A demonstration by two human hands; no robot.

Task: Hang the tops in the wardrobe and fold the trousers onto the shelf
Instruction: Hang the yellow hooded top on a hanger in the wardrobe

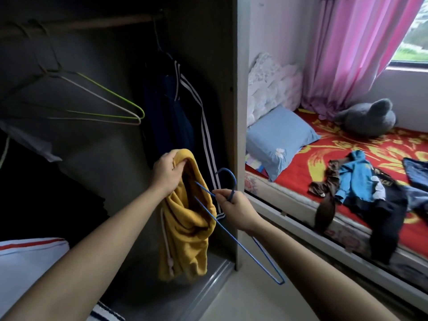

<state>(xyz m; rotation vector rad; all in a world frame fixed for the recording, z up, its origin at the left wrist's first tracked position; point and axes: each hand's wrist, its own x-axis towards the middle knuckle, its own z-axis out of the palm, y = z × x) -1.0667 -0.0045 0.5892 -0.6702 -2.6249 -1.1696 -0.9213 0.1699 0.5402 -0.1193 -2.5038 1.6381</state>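
Observation:
My left hand (165, 174) grips the top edge of a yellow hooded top (185, 228), which hangs bunched in front of the open wardrobe. My right hand (234, 207) pinches a blue wire hanger (243, 245) at its neck, just below the hook. One arm of the hanger reaches into the opening of the yellow top; the other end points down and to the right. A dark jacket with white stripes (183, 117) hangs on the wardrobe rail (92, 23). More clothes (361, 188) lie in a heap on the bed at the right.
Empty wire hangers (104, 105) hang from the rail at the left. The wardrobe's side panel (239, 112) stands between the wardrobe and the bed (301, 174). A blue pillow (278, 140) and a grey plush toy (368, 119) lie on the bed. Folded white cloth (30, 258) sits at the lower left.

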